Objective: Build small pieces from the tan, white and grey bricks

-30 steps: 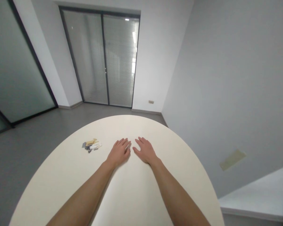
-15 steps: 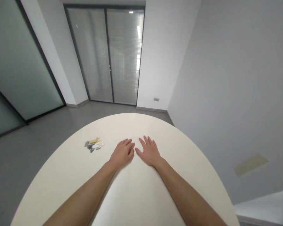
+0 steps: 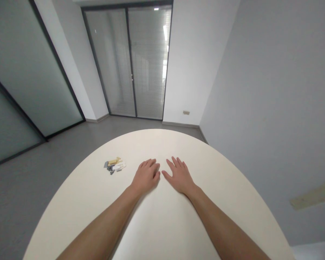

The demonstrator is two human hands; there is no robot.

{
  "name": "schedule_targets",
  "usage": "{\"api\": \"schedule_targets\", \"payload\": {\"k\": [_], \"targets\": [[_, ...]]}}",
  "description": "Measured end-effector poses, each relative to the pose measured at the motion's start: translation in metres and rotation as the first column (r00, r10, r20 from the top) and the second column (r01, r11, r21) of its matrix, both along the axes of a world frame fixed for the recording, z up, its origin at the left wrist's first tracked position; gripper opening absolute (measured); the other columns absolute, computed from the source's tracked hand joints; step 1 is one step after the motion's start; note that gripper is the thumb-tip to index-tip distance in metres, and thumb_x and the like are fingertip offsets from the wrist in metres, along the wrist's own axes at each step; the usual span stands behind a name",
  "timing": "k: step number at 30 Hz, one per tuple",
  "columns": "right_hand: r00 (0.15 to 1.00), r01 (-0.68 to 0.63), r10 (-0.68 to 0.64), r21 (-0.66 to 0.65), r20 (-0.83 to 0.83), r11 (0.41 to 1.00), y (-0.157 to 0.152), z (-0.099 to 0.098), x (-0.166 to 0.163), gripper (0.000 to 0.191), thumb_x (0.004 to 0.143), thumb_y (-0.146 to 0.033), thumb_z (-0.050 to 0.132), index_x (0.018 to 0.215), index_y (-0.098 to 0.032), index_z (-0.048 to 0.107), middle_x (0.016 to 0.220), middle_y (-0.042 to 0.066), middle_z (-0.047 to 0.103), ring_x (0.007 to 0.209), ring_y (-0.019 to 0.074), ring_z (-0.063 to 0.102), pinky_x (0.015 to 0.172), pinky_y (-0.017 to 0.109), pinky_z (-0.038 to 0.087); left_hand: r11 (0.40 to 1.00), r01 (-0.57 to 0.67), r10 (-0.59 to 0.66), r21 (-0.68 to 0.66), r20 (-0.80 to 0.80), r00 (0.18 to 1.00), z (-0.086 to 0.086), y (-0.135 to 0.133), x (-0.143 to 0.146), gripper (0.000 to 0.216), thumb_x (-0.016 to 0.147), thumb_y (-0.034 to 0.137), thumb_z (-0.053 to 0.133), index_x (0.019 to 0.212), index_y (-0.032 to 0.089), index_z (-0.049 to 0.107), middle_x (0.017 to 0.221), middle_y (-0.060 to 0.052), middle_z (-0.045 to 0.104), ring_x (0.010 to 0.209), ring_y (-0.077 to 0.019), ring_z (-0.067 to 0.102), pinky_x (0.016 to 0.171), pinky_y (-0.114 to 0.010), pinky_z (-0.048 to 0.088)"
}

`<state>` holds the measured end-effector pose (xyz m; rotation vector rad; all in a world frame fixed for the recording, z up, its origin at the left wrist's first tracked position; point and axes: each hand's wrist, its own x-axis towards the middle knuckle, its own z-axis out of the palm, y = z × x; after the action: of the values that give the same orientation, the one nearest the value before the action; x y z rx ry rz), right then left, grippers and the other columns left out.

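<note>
My left hand (image 3: 147, 175) rests palm down on the white table, its fingers loosely bent and holding nothing that I can see. Just to its right, a small gap away, my right hand (image 3: 178, 175) lies flat with its fingers spread and thumb pointing left. Nothing is in it. A small pile of building-block pieces (image 3: 115, 165), in yellow, white, grey and dark tones, sits left of my left hand, apart from it. The space under both palms is hidden.
The round white table (image 3: 157, 216) has a curved far edge beyond my hands. A plain wall (image 3: 260, 108) rises on the right. Glass doors with blinds (image 3: 130, 65) stand at the back, and frosted panels (image 3: 29, 65) on the left.
The whole scene has shifted slightly right in the picture, as the head view turned a little left. Both hands and the pile keep their places on the table.
</note>
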<state>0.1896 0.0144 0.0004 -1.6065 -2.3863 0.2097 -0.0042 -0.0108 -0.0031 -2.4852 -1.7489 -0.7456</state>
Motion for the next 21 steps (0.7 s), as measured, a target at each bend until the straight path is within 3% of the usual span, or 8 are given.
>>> {"api": "schedule_targets", "payload": {"k": [3,5,7,10,14,17,21], "targets": [[1.0,-0.007,0.007,-0.007,0.01,1.0,0.0,0.001,0.0,0.07,0.098,-0.061,0.039,0.154,-0.019,0.04,0.164,0.014,0.028,0.152,0.0358,0.019,0.122,0.052,0.014,0.97,-0.236,0.237,0.05,-0.024,0.971,0.009,0.0,-0.007,0.036,0.094,0.03,0.05,0.123,0.018,0.066,0.145,-0.015,0.054,0.135,-0.0358,0.046,0.114,-0.057,0.034],[1.0,-0.009,0.009,-0.015,0.015,1.0,0.0,0.001,0.0,0.069,0.098,-0.06,0.039,0.154,-0.019,0.04,0.164,0.014,0.028,0.152,0.0361,0.019,0.122,0.052,0.013,0.906,-0.416,0.42,0.081,-0.04,0.906,0.016,0.0,-0.016,0.039,0.093,0.032,0.049,0.124,0.013,0.065,0.147,-0.02,0.051,0.136,-0.0406,0.044,0.112,-0.062,0.032],[1.0,-0.007,0.007,-0.023,0.015,1.0,0.0,0.002,0.0,0.069,0.098,-0.06,0.039,0.154,-0.019,0.04,0.164,0.013,0.027,0.153,0.0361,0.018,0.123,0.052,0.012,0.855,-0.51,0.517,0.09,-0.073,0.853,0.024,0.001,-0.031,0.04,0.092,0.033,0.05,0.119,0.009,0.067,0.147,-0.024,0.049,0.135,-0.0441,0.043,0.11,-0.065,0.032],[1.0,-0.004,0.004,-0.042,0.019,0.999,0.0,0.004,-0.001,0.07,0.098,-0.06,0.039,0.154,-0.019,0.039,0.164,0.014,0.026,0.153,0.0355,0.017,0.123,0.052,0.012,0.799,-0.591,0.6,0.112,-0.087,0.795,0.03,0.004,-0.059,0.041,0.092,0.032,0.048,0.12,0.008,0.066,0.142,-0.024,0.052,0.127,-0.041,0.049,0.102,-0.058,0.042],[1.0,-0.002,0.003,-0.048,0.018,0.999,0.0,0.005,-0.001,0.07,0.098,-0.06,0.039,0.155,-0.018,0.039,0.165,0.014,0.025,0.153,0.0355,0.017,0.123,0.052,0.012,0.721,-0.691,0.692,0.054,-0.012,0.722,0.025,0.007,-0.092,0.036,0.09,0.025,0.046,0.117,0.013,0.068,0.133,-0.016,0.059,0.116,-0.0345,0.056,0.087,-0.046,0.053],[1.0,-0.004,0.005,-0.042,0.009,0.999,0.0,0.004,0.0,0.07,0.098,-0.06,0.039,0.155,-0.019,0.039,0.164,0.014,0.025,0.153,0.0358,0.017,0.123,0.052,0.012,0.72,-0.694,0.693,0.011,0.036,0.72,0.019,0.009,-0.102,0.031,0.089,0.021,0.047,0.112,0.017,0.068,0.122,-0.013,0.064,0.109,-0.0316,0.058,0.081,-0.043,0.053],[1.0,-0.008,0.008,-0.047,-0.005,0.999,0.0,0.003,0.0,0.07,0.098,-0.06,0.039,0.155,-0.019,0.039,0.164,0.014,0.026,0.153,0.0359,0.017,0.123,0.052,0.012,0.748,-0.664,0.661,0.001,0.099,0.744,0.014,0.01,-0.105,0.031,0.089,0.014,0.046,0.111,0.02,0.066,0.124,-0.01,0.065,0.11,-0.0292,0.059,0.077,-0.039,0.052]]}}
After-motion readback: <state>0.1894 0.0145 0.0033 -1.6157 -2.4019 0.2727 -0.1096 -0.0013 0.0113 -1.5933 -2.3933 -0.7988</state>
